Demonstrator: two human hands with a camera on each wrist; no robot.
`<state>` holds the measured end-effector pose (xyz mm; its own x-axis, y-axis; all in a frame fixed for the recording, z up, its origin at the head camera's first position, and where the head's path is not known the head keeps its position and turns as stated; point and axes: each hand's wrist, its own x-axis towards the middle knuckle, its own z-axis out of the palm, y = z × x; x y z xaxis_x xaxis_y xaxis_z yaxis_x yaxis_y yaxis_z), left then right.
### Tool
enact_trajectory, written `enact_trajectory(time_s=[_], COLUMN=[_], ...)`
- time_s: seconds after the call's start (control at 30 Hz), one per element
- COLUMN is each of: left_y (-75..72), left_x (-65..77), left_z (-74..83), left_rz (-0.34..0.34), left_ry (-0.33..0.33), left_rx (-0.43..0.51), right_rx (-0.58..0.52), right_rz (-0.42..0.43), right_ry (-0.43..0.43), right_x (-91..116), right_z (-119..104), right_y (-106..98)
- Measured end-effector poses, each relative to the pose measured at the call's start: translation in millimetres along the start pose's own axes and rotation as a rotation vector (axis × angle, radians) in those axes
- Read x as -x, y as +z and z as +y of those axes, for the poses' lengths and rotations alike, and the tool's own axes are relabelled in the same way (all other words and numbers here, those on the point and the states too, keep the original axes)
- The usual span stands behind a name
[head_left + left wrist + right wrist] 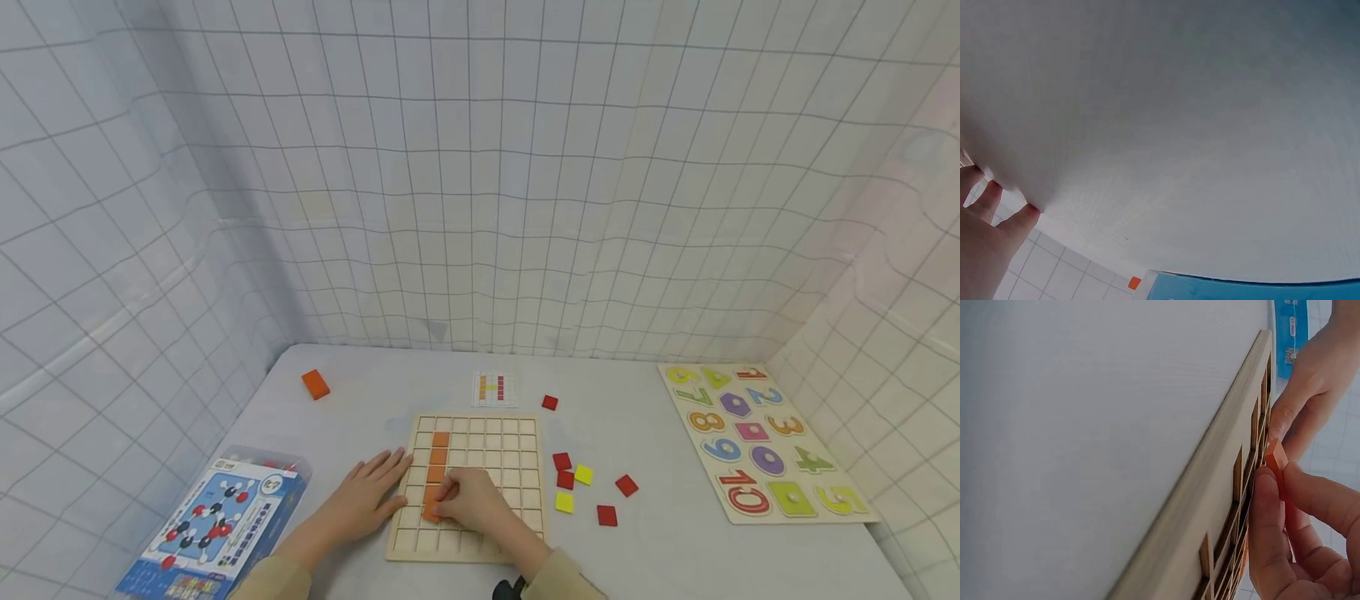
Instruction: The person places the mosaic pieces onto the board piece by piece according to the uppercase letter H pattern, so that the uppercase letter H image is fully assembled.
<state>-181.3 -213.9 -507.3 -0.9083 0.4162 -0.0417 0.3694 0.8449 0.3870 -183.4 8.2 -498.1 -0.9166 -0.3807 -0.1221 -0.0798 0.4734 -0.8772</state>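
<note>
A wooden grid board (517,457) lies on the table, with a column of orange square tiles (437,457) set in its left part. My right hand (471,500) is over the board and pinches an orange tile (1277,457) between thumb and fingers, at the lower end of that column. In the right wrist view the tile is tilted, close over the grid. My left hand (365,497) rests flat with fingers spread, its fingertips at the board's left edge.
Several loose red tiles (607,516) and yellow tiles (564,502) lie right of the board. A small pattern card (495,389) is behind it. Orange tiles (316,384) lie back left, a blue boxed set (217,525) front left, a number puzzle (772,446) at right.
</note>
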Motion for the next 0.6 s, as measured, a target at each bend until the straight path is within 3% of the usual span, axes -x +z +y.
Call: enact_trajectory(time_s=[0.3,0.6], left_y=[0.4,1.0], left_x=[-0.4,-1.3], left_z=[-0.4,-3.3], left_rz=[-0.007,-0.012], left_ry=[-0.01,-0.013], left_rx=[-0.008,-0.003], right_rx=[0.195,0.283], right_rz=[-0.03,-0.012], right_ry=[-0.032,-0.04], right_x=[-5,-5], right_z=[-7,-14], right_y=[7,11])
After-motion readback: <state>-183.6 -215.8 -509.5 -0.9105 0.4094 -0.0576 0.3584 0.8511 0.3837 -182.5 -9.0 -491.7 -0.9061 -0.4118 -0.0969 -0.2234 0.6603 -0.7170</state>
